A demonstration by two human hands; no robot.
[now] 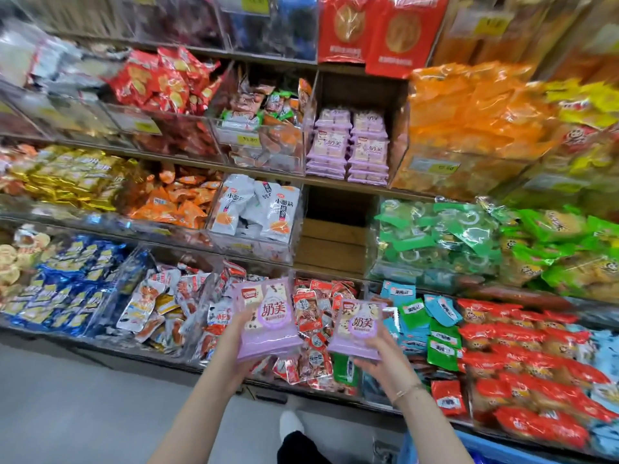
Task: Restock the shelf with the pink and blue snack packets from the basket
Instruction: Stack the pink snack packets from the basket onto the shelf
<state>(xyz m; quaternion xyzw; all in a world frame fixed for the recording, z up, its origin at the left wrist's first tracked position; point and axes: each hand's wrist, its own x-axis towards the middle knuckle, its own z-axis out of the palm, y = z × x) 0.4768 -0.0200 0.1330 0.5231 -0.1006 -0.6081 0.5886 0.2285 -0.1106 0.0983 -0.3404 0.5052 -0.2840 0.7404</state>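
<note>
— What do the fingers hold?
— Left hand (242,343): fingers curled under and thumb over a thick stack of lilac-pink plastic snack packets (268,319). Right hand (382,349) grips a thinner lilac-pink stack (358,329).
— Where, measured from the clear shelf bin of matching lilac packets (348,145)?
— Both are well below it, the thick stack slightly left. A blue plastic basket (485,447) sits lower right.

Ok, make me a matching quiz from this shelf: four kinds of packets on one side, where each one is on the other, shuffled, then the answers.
Things: 1 white packets; 2 green packets; 3 stacked purple packets; 4 held purple packets.
Places: A above the bare wooden compartment; B in the left hand and right hand; C right of that compartment; D left of it.
Pairs: 1-D; 2-C; 3-A; 4-B.
</note>
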